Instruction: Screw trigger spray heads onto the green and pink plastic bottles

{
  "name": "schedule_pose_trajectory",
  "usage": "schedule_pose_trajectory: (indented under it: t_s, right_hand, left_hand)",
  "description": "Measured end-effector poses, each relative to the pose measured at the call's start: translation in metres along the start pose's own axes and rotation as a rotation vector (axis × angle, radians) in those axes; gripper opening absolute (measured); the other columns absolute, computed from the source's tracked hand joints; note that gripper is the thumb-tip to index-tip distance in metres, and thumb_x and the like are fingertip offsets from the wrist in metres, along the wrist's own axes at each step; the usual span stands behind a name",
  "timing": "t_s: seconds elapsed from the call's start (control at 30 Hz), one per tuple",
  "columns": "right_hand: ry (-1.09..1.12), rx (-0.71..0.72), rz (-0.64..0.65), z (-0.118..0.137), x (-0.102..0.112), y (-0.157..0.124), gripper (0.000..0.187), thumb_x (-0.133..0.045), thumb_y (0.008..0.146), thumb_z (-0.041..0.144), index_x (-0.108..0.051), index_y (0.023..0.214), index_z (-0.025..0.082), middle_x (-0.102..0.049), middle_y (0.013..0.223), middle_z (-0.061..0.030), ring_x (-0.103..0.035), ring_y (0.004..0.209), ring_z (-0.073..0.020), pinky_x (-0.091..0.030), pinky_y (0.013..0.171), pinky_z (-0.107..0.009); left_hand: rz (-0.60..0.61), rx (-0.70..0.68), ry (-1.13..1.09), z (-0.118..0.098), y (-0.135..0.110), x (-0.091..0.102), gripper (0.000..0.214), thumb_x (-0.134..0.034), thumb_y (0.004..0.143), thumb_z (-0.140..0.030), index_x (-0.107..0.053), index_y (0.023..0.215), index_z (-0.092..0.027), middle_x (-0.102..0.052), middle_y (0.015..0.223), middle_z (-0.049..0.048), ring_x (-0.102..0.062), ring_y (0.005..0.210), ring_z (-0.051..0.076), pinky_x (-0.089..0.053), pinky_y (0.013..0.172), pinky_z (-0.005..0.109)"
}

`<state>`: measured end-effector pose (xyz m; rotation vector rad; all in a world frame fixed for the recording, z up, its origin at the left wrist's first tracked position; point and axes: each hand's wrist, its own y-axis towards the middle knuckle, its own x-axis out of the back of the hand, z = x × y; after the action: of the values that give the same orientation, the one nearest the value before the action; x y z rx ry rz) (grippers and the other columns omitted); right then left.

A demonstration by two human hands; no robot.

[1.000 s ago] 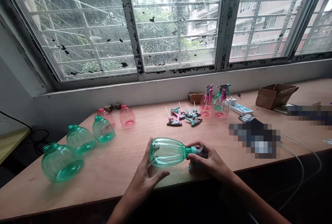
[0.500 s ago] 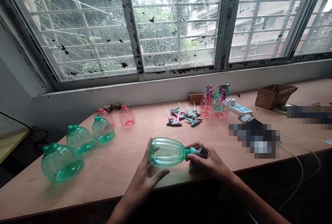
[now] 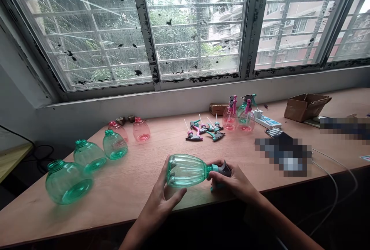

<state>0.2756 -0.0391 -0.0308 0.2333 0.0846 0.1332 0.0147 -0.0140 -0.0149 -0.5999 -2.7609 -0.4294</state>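
Nearest, the left grip [image 3: 162,200] cups the base end of a green bottle [image 3: 186,171], its fingers wrapped behind, its thumb standing off below; the right grip [image 3: 234,182] is clasped about the spray head [image 3: 224,170] at the neck, thumb over the pale collar; the bottle lies on its side over the near edge of the table [image 3: 131,198], mouth to the right, and whether it touches the wood cannot be told; a tube inside is not clear enough to make out

The collar looks seated in line with the neck; to work this joint well, the bottle's length and the head should share one straight line, the left fingers bracing the base against turning without squeezing the thin-looking wall; the turn is best put through the collar rather than the trigger, gently enough to feel a crossed thread

Farther off, three headless green bottles [image 3: 69,184] stand at left; a dark phone [image 3: 276,133] lies to the right; beyond are two pink bottles [image 3: 141,131], loose spray heads [image 3: 194,137] in a heap, and upright bottles with heads on [image 3: 246,127], a power strip [image 3: 268,121] beside them
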Motion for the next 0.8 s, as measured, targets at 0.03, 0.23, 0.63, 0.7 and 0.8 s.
schedule_pose_trajectory:
  t_s: [0.03, 0.23, 0.63, 0.7, 0.8]
  right_hand:
    - [-0.004, 0.004, 0.005, 0.0, 0.0, 0.0, 0.037, -0.077, 0.084, 0.044, -0.067, 0.105, 0.015, -0.073, 0.076, -0.0028, -0.07, 0.064, -0.019, -0.056, 0.065, -0.032]
    - [-0.029, 0.005, 0.007, 0.0, -0.001, -0.001, 0.041, -0.078, 0.082, 0.045, -0.066, 0.107, 0.015, -0.072, 0.069, -0.0017, -0.07, 0.063, -0.0199, -0.056, 0.065, -0.032]
    - [-0.037, 0.023, 0.001, -0.002, -0.002, 0.0, 0.039, -0.077, 0.084, 0.045, -0.066, 0.107, 0.016, -0.072, 0.07, -0.0014, -0.07, 0.064, -0.0198, -0.056, 0.065, -0.032]
    - [-0.045, 0.027, 0.007, -0.002, -0.002, -0.001, 0.04, -0.077, 0.083, 0.044, -0.065, 0.108, 0.016, -0.072, 0.069, -0.001, -0.07, 0.063, -0.0195, -0.056, 0.066, -0.033]
    - [-0.052, 0.022, 0.001, -0.001, -0.002, -0.001, 0.04, -0.077, 0.084, 0.045, -0.065, 0.108, 0.016, -0.072, 0.068, -0.0013, -0.07, 0.063, -0.0198, -0.056, 0.066, -0.033]
  left_hand:
    - [-0.004, 0.004, 0.011, 0.0, 0.0, 0.0, 0.09, -0.068, 0.089, -0.043, -0.011, 0.158, -0.033, -0.026, 0.164, 0.0062, -0.027, 0.149, 0.032, -0.02, 0.123, 0.047]
    - [-0.017, 0.042, -0.033, 0.007, 0.003, 0.002, 0.091, -0.066, 0.088, -0.051, -0.013, 0.159, -0.027, -0.026, 0.164, 0.0106, -0.029, 0.149, 0.035, -0.023, 0.122, 0.048]
    - [-0.05, -0.006, 0.029, 0.01, 0.004, 0.0, 0.098, -0.073, 0.085, -0.043, -0.01, 0.159, -0.031, -0.029, 0.163, 0.0099, -0.023, 0.151, 0.035, -0.015, 0.123, 0.053]
    - [-0.043, 0.005, 0.008, 0.01, 0.004, 0.001, 0.092, -0.07, 0.087, -0.044, -0.016, 0.159, -0.027, -0.035, 0.16, 0.0116, -0.023, 0.15, 0.036, -0.019, 0.123, 0.053]
    - [-0.016, 0.007, -0.015, 0.008, 0.005, 0.001, 0.082, -0.067, 0.089, -0.042, -0.024, 0.157, -0.026, -0.044, 0.155, 0.011, -0.031, 0.147, 0.036, -0.027, 0.121, 0.051]
